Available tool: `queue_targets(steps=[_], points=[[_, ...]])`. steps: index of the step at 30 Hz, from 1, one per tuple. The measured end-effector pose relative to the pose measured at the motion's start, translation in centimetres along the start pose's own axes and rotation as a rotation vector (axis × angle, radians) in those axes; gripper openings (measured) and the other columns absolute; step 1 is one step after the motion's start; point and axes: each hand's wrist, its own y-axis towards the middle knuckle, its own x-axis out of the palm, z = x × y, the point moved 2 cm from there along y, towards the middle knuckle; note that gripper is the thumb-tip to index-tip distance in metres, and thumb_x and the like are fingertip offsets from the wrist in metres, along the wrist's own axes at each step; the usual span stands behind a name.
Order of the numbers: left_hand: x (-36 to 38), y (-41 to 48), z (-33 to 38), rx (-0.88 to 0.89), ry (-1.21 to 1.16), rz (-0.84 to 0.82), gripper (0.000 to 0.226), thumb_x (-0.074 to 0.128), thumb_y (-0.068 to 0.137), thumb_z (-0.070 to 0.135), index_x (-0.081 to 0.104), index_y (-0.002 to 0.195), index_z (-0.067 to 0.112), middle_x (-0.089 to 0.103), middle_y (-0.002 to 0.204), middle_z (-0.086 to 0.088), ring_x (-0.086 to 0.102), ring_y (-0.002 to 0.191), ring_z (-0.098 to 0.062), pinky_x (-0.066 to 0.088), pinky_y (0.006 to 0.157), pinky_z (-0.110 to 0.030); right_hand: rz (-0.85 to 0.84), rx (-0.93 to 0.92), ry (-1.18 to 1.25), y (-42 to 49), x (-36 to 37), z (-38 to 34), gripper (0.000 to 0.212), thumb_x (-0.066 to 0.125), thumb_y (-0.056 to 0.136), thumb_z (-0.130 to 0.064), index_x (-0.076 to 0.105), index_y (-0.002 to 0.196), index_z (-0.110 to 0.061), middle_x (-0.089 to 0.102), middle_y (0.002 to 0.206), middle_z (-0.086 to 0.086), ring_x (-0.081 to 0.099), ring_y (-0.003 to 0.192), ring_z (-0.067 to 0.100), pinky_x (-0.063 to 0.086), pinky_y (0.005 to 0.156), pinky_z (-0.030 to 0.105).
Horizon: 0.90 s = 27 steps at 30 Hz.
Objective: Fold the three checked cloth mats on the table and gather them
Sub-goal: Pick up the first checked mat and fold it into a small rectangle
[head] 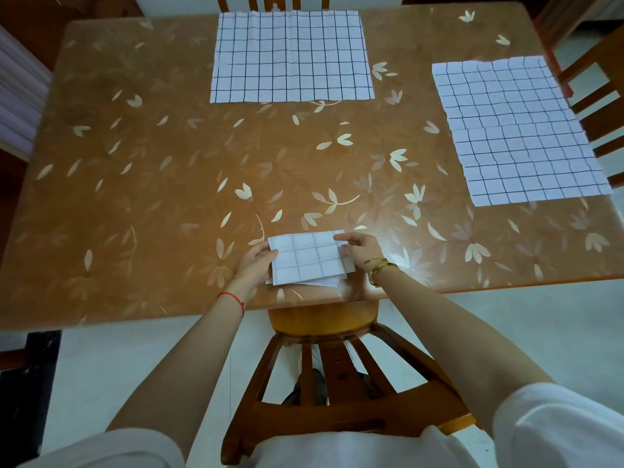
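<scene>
A white mat with dark checks, folded into a small packet (pixel 309 258), lies near the table's front edge. My left hand (pixel 255 261) grips its left side, and my right hand (pixel 359 249) pinches its right edge and top corner. A second checked mat (pixel 292 57) lies spread flat at the far middle of the table. A third checked mat (pixel 516 130) lies spread flat at the right side, reaching the table's edge.
The brown table (pixel 152 170) has a pale flower pattern. A wooden chair (pixel 324 359) stands pushed in right below my hands. More wooden chairs stand at the far side (pixel 273 1) and at the right (pixel 597 96).
</scene>
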Motion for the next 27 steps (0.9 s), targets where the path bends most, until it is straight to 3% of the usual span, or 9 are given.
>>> queue_targets(steps=[4,7,10,13,16,19,23,25,27], points=[[-0.7,0.5,0.3,0.028,0.094,-0.12,0.047,0.055,0.098,0.011,0.046,0.144,0.021,0.059,0.134,-0.005,0.059,0.119,-0.024,0.055,0.091,-0.039,-0.008,0.004,-0.04,-0.1,0.4,0.0,0.031,0.055,0.086,-0.001,0.074,0.106,-0.016,0.063,0.12,0.018,0.057,0.101,0.028,0.052,0.095,0.036],[-1.0,0.9,0.5,0.081,0.188,-0.118,0.053,0.057,0.093,0.001,0.047,0.142,0.019,0.06,0.129,-0.01,0.058,0.12,-0.028,0.054,0.09,-0.038,0.008,-0.02,-0.106,-0.3,0.4,0.0,0.028,0.058,0.085,-0.003,0.075,0.103,-0.016,0.066,0.104,0.013,0.06,0.095,0.026,0.053,0.088,0.03],[-1.1,1.1,0.2,0.17,0.339,-0.078,0.064,0.064,0.086,-0.006,0.046,0.143,0.015,0.061,0.121,-0.011,0.058,0.117,-0.028,0.054,0.082,-0.032,0.01,-0.083,-0.18,-0.6,0.4,-0.1,0.025,0.061,0.084,-0.003,0.074,0.101,-0.015,0.057,0.081,0.001,0.051,0.069,0.01,0.045,0.066,0.016],[-0.9,1.2,0.1,0.23,0.512,0.007,0.07,0.073,0.08,-0.001,0.043,0.141,0.015,0.062,0.122,-0.01,0.06,0.114,-0.027,0.056,0.084,-0.037,0.01,-0.116,-0.263,-0.9,0.7,0.0,0.025,0.062,0.082,-0.002,0.073,0.101,-0.015,0.057,0.076,-0.002,0.05,0.066,0.006,0.041,0.06,0.007],[-0.8,0.7,0.2,0.355,0.696,0.125,0.074,0.08,0.077,0.01,0.041,0.139,0.017,0.062,0.122,-0.007,0.061,0.109,-0.025,0.056,0.084,-0.037,0.017,-0.14,-0.369,-1.0,0.9,0.0,0.028,0.058,0.079,-0.001,0.07,0.1,-0.015,0.056,0.078,-0.006,0.054,0.073,0.013,0.045,0.068,0.019],[-1.0,0.3,0.6,0.518,0.958,0.223,0.075,0.079,0.078,0.018,0.041,0.143,0.018,0.053,0.135,-0.008,0.051,0.12,-0.029,0.048,0.098,-0.043,0.049,-0.229,-0.552,-1.2,1.3,-0.5,0.025,0.057,0.081,-0.007,0.063,0.104,-0.013,0.052,0.098,0.002,0.055,0.082,0.02,0.052,0.076,0.035],[-1.4,0.5,0.7,0.669,1.252,0.147,0.066,0.066,0.089,0.018,0.037,0.149,0.019,0.039,0.151,0.001,0.039,0.127,-0.029,0.04,0.104,-0.042,0.087,-0.517,-0.789,-1.5,2.9,-1.8,0.032,0.057,0.084,-0.014,0.061,0.115,-0.009,0.054,0.119,0.012,0.046,0.117,0.034,0.044,0.098,0.046],[-1.6,0.8,0.5,0.673,1.324,0.107,0.065,0.061,0.092,0.018,0.034,0.151,0.019,0.035,0.155,0.005,0.035,0.131,-0.028,0.037,0.107,-0.042,-0.006,-0.585,-0.921,-1.6,4.2,-2.5,0.045,0.054,0.087,-0.018,0.054,0.132,-0.012,0.051,0.135,0.01,0.04,0.128,0.035,0.037,0.105,0.05],[-1.8,1.0,0.4,0.655,1.366,0.083,0.064,0.058,0.094,0.017,0.031,0.152,0.019,0.03,0.158,0.006,0.03,0.136,-0.028,0.034,0.11,-0.044,-0.14,-0.584,-1.025,-1.7,5.6,-3.0,0.057,0.049,0.092,-0.021,0.037,0.147,-0.017,0.034,0.154,0.003,0.027,0.141,0.033,0.029,0.112,0.051]])
